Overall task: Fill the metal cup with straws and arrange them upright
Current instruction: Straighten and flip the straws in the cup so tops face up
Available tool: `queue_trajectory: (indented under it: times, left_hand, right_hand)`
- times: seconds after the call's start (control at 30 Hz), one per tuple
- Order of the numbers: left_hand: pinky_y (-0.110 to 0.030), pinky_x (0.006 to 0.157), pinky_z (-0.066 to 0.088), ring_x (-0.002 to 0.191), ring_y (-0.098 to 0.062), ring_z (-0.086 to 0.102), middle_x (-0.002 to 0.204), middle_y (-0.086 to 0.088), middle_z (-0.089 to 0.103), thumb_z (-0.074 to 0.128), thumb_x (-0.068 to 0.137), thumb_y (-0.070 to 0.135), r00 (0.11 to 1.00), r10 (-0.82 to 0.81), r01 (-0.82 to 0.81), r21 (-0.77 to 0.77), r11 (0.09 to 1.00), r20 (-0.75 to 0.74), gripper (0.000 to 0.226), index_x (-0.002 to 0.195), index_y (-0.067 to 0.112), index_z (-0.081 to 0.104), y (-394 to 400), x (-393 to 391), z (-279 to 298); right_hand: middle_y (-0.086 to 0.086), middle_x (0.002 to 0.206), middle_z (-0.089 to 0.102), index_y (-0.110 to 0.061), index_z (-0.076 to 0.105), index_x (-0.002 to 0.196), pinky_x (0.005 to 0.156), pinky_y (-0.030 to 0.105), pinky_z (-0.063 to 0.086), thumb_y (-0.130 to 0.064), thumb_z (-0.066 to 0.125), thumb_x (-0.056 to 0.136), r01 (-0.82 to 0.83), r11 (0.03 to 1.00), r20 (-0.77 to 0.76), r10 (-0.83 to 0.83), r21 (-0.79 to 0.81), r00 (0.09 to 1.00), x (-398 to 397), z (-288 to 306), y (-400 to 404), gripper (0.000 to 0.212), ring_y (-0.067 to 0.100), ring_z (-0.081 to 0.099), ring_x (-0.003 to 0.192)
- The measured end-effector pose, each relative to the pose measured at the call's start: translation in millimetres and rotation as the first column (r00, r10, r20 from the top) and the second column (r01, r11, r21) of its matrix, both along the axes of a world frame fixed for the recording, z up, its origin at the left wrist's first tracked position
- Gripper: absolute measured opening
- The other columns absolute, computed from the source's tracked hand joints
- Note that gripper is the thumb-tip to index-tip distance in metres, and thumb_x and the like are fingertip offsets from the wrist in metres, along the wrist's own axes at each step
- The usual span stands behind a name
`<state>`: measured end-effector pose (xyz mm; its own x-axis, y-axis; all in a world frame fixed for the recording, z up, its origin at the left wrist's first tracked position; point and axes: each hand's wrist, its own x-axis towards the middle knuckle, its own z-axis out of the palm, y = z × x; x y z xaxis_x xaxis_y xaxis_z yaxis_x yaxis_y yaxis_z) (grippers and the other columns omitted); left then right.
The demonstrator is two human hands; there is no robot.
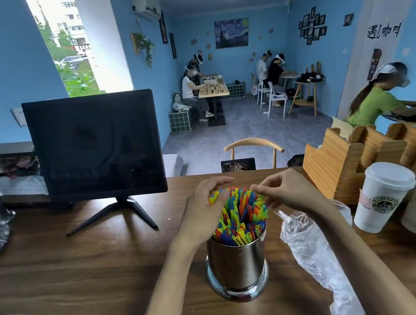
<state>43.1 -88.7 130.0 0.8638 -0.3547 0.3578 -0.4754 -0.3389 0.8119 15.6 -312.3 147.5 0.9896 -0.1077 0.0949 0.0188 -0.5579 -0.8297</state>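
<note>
A shiny metal cup [238, 268] stands on the wooden table [87, 283] in front of me. It is packed with several coloured straws [242, 217] in red, blue, green, yellow and orange, standing upright with tips fanning out above the rim. My left hand [203, 211] curls around the left side of the bundle, palm against the straws. My right hand [285, 191] touches the tips on the right side, thumb and fingers pinched around a few of them.
A crumpled clear plastic bag [309, 246] lies right of the cup. White lidded paper cups [381, 196] and a wooden holder [349, 159] stand at the right. A black monitor [94, 145] stands at the back left. People sit at tables far behind.
</note>
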Motion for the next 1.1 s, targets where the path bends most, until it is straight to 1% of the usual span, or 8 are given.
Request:
queue_trajectory:
  times: [0.07, 0.2, 0.33, 0.43, 0.7, 0.9, 1.0, 1.1]
  left_hand:
    - [-0.004, 0.086, 0.041, 0.116, 0.010, 0.052, 0.127, 0.020, 0.059, 0.055, 0.104, 0.029, 1.000, 0.005, -0.005, 0.010, 1.000, -0.006, 0.024, 0.119, 0.047, 0.060, 0.0, 0.0, -0.5]
    - [-0.011, 0.089, 0.044, 0.115, 0.008, 0.054, 0.125, 0.018, 0.060, 0.056, 0.104, 0.029, 1.000, 0.001, 0.000, 0.003, 1.000, -0.010, 0.022, 0.119, 0.043, 0.063, 0.9, 0.7, -2.2]
    - [-0.010, 0.085, 0.045, 0.115, 0.005, 0.055, 0.127, 0.017, 0.060, 0.055, 0.104, 0.031, 1.000, 0.002, -0.001, 0.010, 1.000, -0.028, 0.022, 0.122, 0.039, 0.064, 2.2, 0.3, -3.4]
    - [-0.013, 0.087, 0.046, 0.116, 0.002, 0.056, 0.128, 0.016, 0.060, 0.055, 0.104, 0.031, 0.999, 0.003, -0.003, 0.014, 1.000, -0.033, 0.023, 0.124, 0.037, 0.064, 1.7, 0.3, -4.7]
    - [-0.011, 0.083, 0.046, 0.113, 0.004, 0.056, 0.126, 0.017, 0.060, 0.056, 0.103, 0.032, 0.998, 0.010, -0.009, 0.019, 1.000, -0.055, 0.020, 0.119, 0.042, 0.064, 1.8, 1.7, -4.1]
    - [-0.018, 0.089, 0.049, 0.115, 0.000, 0.056, 0.125, 0.016, 0.060, 0.057, 0.103, 0.032, 0.998, 0.010, -0.009, 0.019, 1.000, -0.062, 0.021, 0.120, 0.041, 0.064, 1.9, 3.0, -5.1]
    - [-0.021, 0.091, 0.050, 0.116, -0.002, 0.057, 0.127, 0.016, 0.060, 0.056, 0.103, 0.032, 0.997, 0.004, -0.003, 0.021, 1.000, -0.073, 0.021, 0.121, 0.040, 0.064, 1.8, 2.0, -3.9]
    - [-0.026, 0.096, 0.053, 0.117, -0.002, 0.057, 0.128, 0.016, 0.060, 0.056, 0.103, 0.031, 0.997, 0.003, -0.002, 0.011, 1.000, -0.079, 0.022, 0.122, 0.038, 0.064, 1.9, 1.7, -3.3]
  right_hand:
    - [0.000, 0.074, 0.077, -0.014, 0.079, 0.084, 0.056, 0.017, 0.053, -0.045, 0.077, 0.084, -0.002, 1.000, -0.026, 0.002, 0.002, 1.000, -0.8, 0.3, 2.2, 0.032, 0.010, 0.073, 0.066]
    - [0.001, 0.071, 0.076, -0.010, 0.079, 0.081, 0.056, 0.020, 0.056, -0.046, 0.078, 0.082, -0.002, 0.999, -0.023, 0.002, 0.039, 1.000, -1.3, 6.3, 6.0, 0.036, 0.011, 0.074, 0.066]
    - [0.004, 0.076, 0.078, -0.006, 0.079, 0.087, 0.061, 0.024, 0.060, -0.036, 0.081, 0.081, -0.005, 0.994, -0.051, 0.011, 0.106, 0.999, -2.1, 9.9, 6.0, 0.031, 0.016, 0.076, 0.071]
    - [0.005, 0.077, 0.078, -0.006, 0.079, 0.089, 0.060, 0.023, 0.058, -0.036, 0.079, 0.083, -0.008, 0.984, -0.076, 0.022, 0.177, 0.997, -3.7, 10.4, 3.2, 0.031, 0.016, 0.076, 0.071]
    - [0.006, 0.080, 0.078, -0.004, 0.079, 0.087, 0.059, 0.020, 0.056, -0.026, 0.082, 0.082, -0.014, 0.984, -0.142, 0.040, 0.180, 0.989, -0.6, 9.0, 1.2, 0.023, 0.014, 0.075, 0.073]
    - [0.005, 0.083, 0.078, -0.009, 0.079, 0.084, 0.070, 0.027, 0.062, -0.017, 0.079, 0.086, -0.020, 0.998, -0.091, 0.026, 0.059, 0.995, 2.1, 14.4, 0.6, 0.008, 0.018, 0.076, 0.082]
    - [-0.001, 0.080, 0.077, -0.021, 0.078, 0.082, 0.076, 0.030, 0.063, -0.016, 0.076, 0.089, 0.000, 0.995, 0.012, 0.001, -0.095, 1.000, -1.9, 20.8, 4.8, 0.009, 0.015, 0.074, 0.079]
    - [-0.008, 0.087, 0.075, -0.023, 0.077, 0.092, 0.086, 0.033, 0.060, -0.018, 0.073, 0.092, 0.059, 0.960, 0.122, -0.027, -0.273, 0.992, -8.3, 30.2, 12.6, 0.007, 0.009, 0.069, 0.085]
